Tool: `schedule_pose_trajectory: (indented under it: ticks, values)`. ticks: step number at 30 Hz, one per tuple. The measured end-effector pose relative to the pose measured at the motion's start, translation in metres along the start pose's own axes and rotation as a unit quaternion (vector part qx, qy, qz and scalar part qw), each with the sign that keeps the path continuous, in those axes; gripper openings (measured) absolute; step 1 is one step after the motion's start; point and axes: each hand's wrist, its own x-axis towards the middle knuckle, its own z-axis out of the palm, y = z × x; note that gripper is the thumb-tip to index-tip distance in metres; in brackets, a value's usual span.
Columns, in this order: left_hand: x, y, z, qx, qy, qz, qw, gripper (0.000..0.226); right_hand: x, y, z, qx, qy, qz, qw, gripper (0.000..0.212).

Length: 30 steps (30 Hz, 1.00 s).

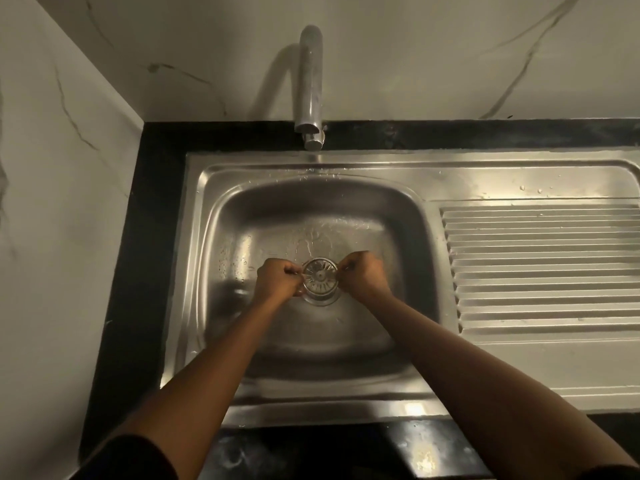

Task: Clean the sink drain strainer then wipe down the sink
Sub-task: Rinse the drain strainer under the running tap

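A round metal drain strainer point(320, 276) with slots and a centre knob sits at the drain in the bottom of a wet stainless steel sink point(277, 209). My left hand point(277, 282) pinches the strainer's left rim with closed fingers. On the opposite side, my right hand point(363, 277) pinches the right rim the same way. The strainer appears slightly raised above the drain ring point(322, 300), though I cannot tell how far. Both forearms reach in from the near edge.
A chrome tap point(310, 81) arches over the back of the basin; no water runs from it. A ribbed draining board point(540, 265) lies to the right. Black countertop point(156, 220) frames the sink, with marble walls behind and at left.
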Motion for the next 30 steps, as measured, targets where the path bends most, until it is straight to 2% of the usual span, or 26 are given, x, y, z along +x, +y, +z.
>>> schedule_pose_trajectory:
  ticks: [4,8,14,23,30]
  values:
    - [0.01,-0.021,0.014,0.023,0.027,-0.027,0.999,0.019,0.011,0.015,0.02,-0.014,-0.01,0.035,0.999,0.021]
    - [0.017,-0.034,0.026,0.043,0.049,-0.029,0.997,0.032,0.021,0.027,0.032,-0.012,-0.012,0.067,0.998,0.02]
    - [0.028,-0.033,0.037,0.076,0.072,-0.033,0.994,0.015,0.034,0.031,0.038,-0.012,0.004,0.078,0.997,0.02]
    - [0.033,-0.024,0.038,0.146,0.078,-0.032,0.986,0.015,0.039,0.031,0.043,-0.039,0.017,0.059,0.997,0.018]
    - [0.027,-0.027,0.036,0.152,0.1,-0.036,0.983,0.013,0.033,0.029,0.049,-0.063,0.022,0.028,0.997,0.017]
